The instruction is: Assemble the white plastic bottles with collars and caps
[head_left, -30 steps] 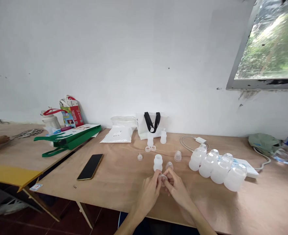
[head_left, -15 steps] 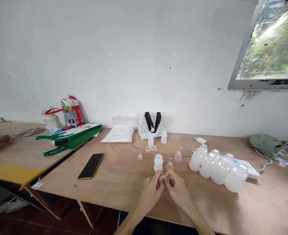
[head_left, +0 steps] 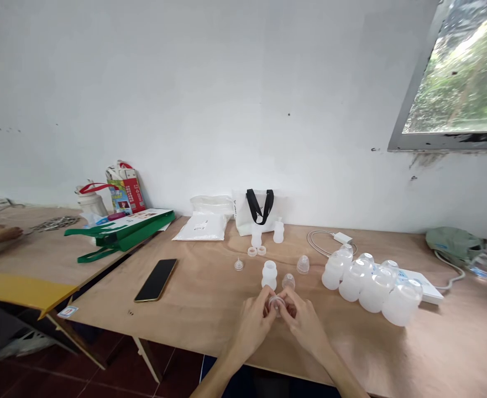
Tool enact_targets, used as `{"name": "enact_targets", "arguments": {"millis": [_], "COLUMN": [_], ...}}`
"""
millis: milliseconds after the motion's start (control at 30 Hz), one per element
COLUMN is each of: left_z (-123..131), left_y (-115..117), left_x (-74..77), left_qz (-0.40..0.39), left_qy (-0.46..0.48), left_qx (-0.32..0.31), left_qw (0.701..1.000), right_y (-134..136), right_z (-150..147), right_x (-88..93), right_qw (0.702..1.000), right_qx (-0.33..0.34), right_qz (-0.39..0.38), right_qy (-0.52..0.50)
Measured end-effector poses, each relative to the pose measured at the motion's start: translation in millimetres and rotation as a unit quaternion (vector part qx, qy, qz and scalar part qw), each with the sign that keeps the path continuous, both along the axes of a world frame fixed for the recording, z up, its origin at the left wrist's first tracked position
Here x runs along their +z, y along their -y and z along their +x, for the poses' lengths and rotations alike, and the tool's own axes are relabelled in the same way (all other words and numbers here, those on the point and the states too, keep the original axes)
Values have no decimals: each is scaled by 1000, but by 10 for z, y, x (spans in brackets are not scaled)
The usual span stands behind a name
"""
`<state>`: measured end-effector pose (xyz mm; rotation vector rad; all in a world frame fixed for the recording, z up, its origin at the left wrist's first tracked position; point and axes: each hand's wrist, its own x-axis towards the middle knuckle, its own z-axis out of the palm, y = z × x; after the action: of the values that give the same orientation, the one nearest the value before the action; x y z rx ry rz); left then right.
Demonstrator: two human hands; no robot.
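**Two-handed pinch of a translucent piece (head_left: 276, 303) above a plywood table (head_left: 210, 326)**

The left hand (head_left: 249, 325) and right hand (head_left: 303, 323) curve toward each other, both nearly closed, with their fingertips gripping the piece from either side. The fingers partly hide it, so its exact form cannot be told. It is held just in front of a frosted plastic bottle (head_left: 269, 275) and a clear dome cap (head_left: 288, 282), both standing on the table. Farther back are a second dome cap (head_left: 303, 265), a small nipple-shaped part (head_left: 238, 265), two collar rings (head_left: 252, 252) and two more upright bottles (head_left: 256, 237). At right stands a cluster of frosted bottles (head_left: 371, 290); at left, a smartphone (head_left: 156, 280) lies flat. On the adjoining table (head_left: 27, 249), a co-worker's hand (head_left: 0, 235) lies near a metal chain (head_left: 55, 223).
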<state>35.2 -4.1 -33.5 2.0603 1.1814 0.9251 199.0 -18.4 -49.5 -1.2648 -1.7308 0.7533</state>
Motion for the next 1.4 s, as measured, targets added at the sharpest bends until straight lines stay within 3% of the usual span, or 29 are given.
{"name": "enact_targets", "arguments": {"millis": [267, 567, 700, 833, 1100, 1200, 1400], "left_z": [-27, -67, -90, -169, -306, -252, -164], "left_y": [0, 15, 33, -96, -338, -324, -313], "left_x": [52, 69, 118, 50, -156, -194, -266], "left_qz": [-25, -34, -69, -88, -67, -51, 20], "left_qy": [-5, -33, -11, 28, 42, 50, 57], "left_qx": [-31, 4, -61, -114, 5, 16, 15], "left_qw": [999, 999, 996, 989, 997, 997, 998], "right_y": [-7, 18, -20, -76, -76, -97, -155], "right_z": [0, -22, 35, 103, 301, 418, 498], "right_x": [-11, 62, 40, 14, 123, 119, 88], "right_qw": [1000, 999, 999, 997, 989, 986, 993], "right_qx": [-9, 37, -18, -55, -135, -153, -111], "right_qz": [-4, -15, 3, 26, 57, 39, 4], "right_qy": [28, -32, 41, 43, -28, -52, -28]}}
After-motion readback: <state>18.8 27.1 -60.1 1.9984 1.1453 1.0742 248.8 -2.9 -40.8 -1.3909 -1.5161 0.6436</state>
